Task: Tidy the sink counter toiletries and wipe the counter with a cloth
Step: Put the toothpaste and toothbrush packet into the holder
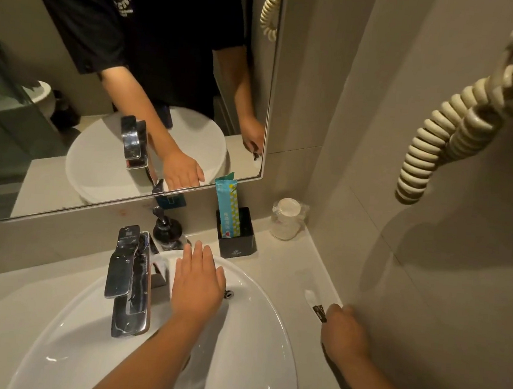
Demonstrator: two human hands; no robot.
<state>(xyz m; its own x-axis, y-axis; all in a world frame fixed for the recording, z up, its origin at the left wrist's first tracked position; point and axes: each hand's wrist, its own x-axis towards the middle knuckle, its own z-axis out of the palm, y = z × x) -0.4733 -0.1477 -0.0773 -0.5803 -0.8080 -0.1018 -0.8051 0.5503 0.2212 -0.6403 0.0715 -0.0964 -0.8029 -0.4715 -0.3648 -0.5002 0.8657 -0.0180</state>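
My left hand (197,281) hovers flat, fingers apart, over the far rim of the white sink basin (256,332), just right of the chrome tap (129,279). My right hand (344,331) grips the black end of a small wrapped toiletry (312,301), white at its far end, lying on the pale counter (284,258) by the right wall. A black square holder (238,236) with a blue-green sachet (227,204) stands behind the basin. A black pump bottle (166,227) sits beside the tap. A wrapped glass cup (287,219) stands in the back right corner.
A mirror (104,90) runs along the back wall and reflects me and the basin. A cream coiled cord (437,138) hangs on the right wall above the counter. The counter strip right of the basin is narrow.
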